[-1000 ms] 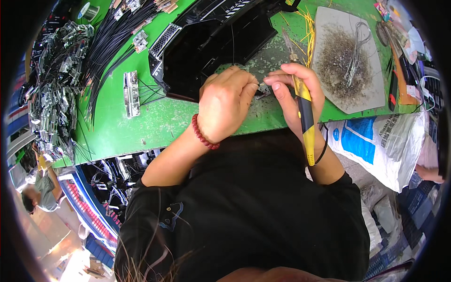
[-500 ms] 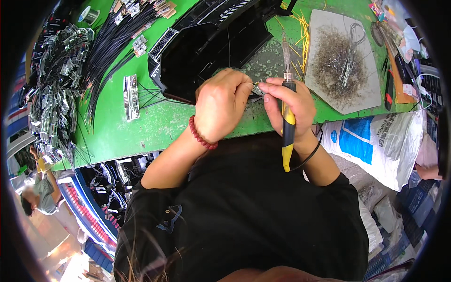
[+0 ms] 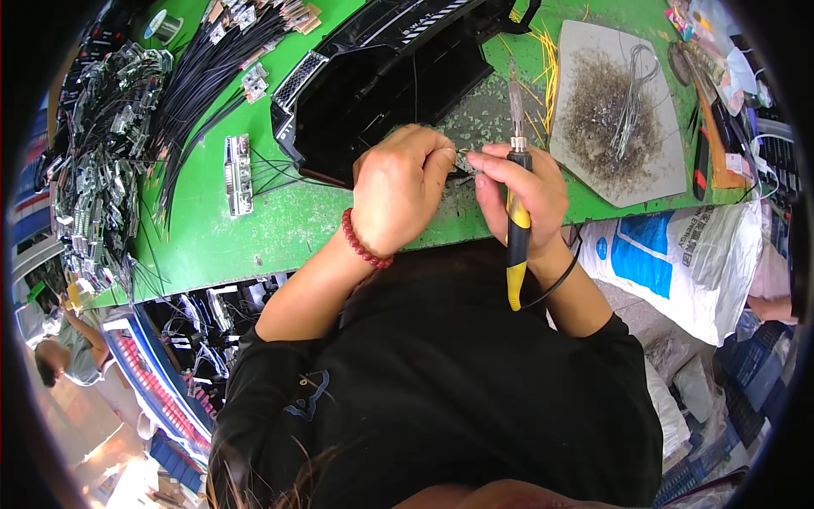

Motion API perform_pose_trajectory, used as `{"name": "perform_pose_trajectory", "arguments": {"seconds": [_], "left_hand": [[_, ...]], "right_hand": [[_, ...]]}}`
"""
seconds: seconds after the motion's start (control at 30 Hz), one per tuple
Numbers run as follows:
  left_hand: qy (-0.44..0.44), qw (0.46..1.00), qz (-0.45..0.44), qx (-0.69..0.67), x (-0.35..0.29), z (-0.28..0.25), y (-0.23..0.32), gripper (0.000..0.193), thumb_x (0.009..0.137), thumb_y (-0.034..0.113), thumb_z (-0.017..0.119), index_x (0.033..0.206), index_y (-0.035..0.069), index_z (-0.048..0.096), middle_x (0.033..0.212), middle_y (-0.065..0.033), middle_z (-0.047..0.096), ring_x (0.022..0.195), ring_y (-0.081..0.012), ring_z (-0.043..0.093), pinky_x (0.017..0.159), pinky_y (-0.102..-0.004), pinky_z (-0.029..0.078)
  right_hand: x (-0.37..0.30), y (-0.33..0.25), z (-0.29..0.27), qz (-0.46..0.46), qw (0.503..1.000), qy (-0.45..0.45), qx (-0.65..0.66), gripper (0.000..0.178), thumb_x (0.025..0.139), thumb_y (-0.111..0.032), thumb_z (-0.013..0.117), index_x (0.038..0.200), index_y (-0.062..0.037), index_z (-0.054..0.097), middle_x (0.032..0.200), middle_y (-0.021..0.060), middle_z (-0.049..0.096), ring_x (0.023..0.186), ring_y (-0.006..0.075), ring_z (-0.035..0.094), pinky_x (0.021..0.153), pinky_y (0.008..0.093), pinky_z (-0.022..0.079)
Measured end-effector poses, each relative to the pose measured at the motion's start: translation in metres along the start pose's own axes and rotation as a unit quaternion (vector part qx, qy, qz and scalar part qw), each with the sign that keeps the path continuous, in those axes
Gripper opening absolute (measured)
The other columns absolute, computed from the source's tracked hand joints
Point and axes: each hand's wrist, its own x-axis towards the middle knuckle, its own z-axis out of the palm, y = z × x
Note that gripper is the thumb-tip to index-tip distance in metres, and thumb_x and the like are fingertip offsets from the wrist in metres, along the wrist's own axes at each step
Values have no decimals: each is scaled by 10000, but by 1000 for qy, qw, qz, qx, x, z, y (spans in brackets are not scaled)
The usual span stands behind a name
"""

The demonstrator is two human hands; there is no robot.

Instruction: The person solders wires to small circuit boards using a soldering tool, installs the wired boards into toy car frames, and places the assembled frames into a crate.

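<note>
My right hand (image 3: 543,195) holds a soldering iron (image 3: 517,216) with a yellow and black handle, its tip pointing away from me. The thumb and forefinger of that hand reach toward a small silvery part (image 3: 464,161) between my hands. My left hand (image 3: 398,182) is closed in a pinch at the other side of this part; what exactly its fingertips hold is hidden. A red bead bracelet (image 3: 363,244) circles my left wrist. Just beyond the left hand lies a large black plastic housing (image 3: 365,93). Left of it rests a shiny metal piece (image 3: 238,174) with black wires.
Bundles of black wires (image 3: 191,102) and a heap of metal parts (image 3: 106,161) cover the left side of the green table (image 3: 203,246). Yellow wires (image 3: 549,72) lie beside a dirty grey board (image 3: 670,170) with solder wire on it. A solder spool (image 3: 164,26) stands far left; a white sack (image 3: 712,280) hangs at right.
The soldering iron's handle has tilted slightly, its lower end shifting a little left. Both hands stay nearly in place around the small part.
</note>
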Motion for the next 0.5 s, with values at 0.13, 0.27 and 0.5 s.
{"name": "perform_pose_trajectory", "arguments": {"seconds": [0.13, 0.27, 0.5], "left_hand": [[-9, 1000, -11, 1, 0, -1, 0, 64, 848, 45, 626, 843, -19, 635, 768, -130, 631, 712, -290, 623, 640, -343, 488], [-5, 1000, -15, -5, 1, -1, 1, 74, 850, 91, 626, 812, 28, 633, 776, -119, 632, 740, -317, 631, 642, -393, 502], [-2, 1000, -7, 3, 0, 0, -1, 77, 845, 91, 630, 798, 30, 633, 763, -114, 632, 732, -311, 634, 637, -388, 506]], "right_hand": [[-3, 1, -2, 50, 998, -25, 22, 321, 710, 20, 729, 1001, -90, 650, 796, 54, 692, 689, 212, 655, 616, 309, 475], [-16, 2, -5, 160, 978, -57, 122, 332, 836, 37, 653, 1145, 12, 532, 914, 119, 716, 957, 237, 666, 870, 343, 511], [-5, 1, -6, 85, 993, -59, 57, 293, 830, 30, 659, 1100, -1, 553, 904, 124, 719, 936, 257, 667, 867, 350, 512]]}}
